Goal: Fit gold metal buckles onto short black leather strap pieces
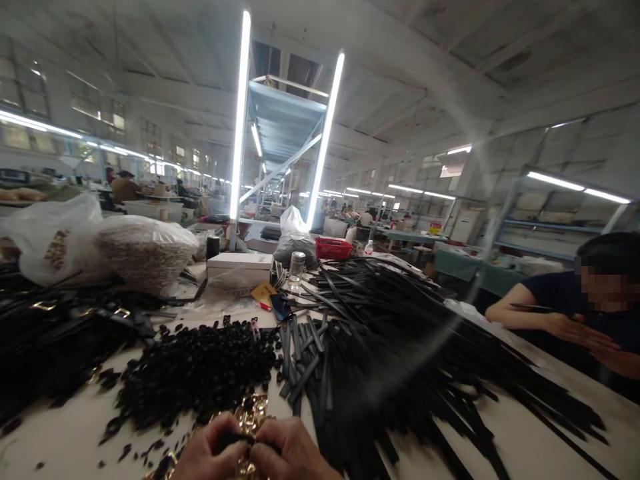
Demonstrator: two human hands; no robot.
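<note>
Black strip or loop [234, 440], too blurred to tell which, at 6 o'clock in the head view, over the table [70, 437]. Left hand [206, 455] and right hand [291, 452] both pinch it, thumbs nearly meeting. Likely light, bendy, leather-like, hard to break, perhaps slick; best hold a fingertip pinch near each end. Clock from the hands: gold buckles [254, 412] just beside at 12, probably stiff and slippery; heaped black loops [195, 370] at 11; fanned black straps [370, 353] at 2. Table pale, much covered. White box [239, 268] at 12, farther off. Co-worker [555, 327] seated at 2. Room long, hall-like, tube lights [240, 120] bright at 12.
</note>
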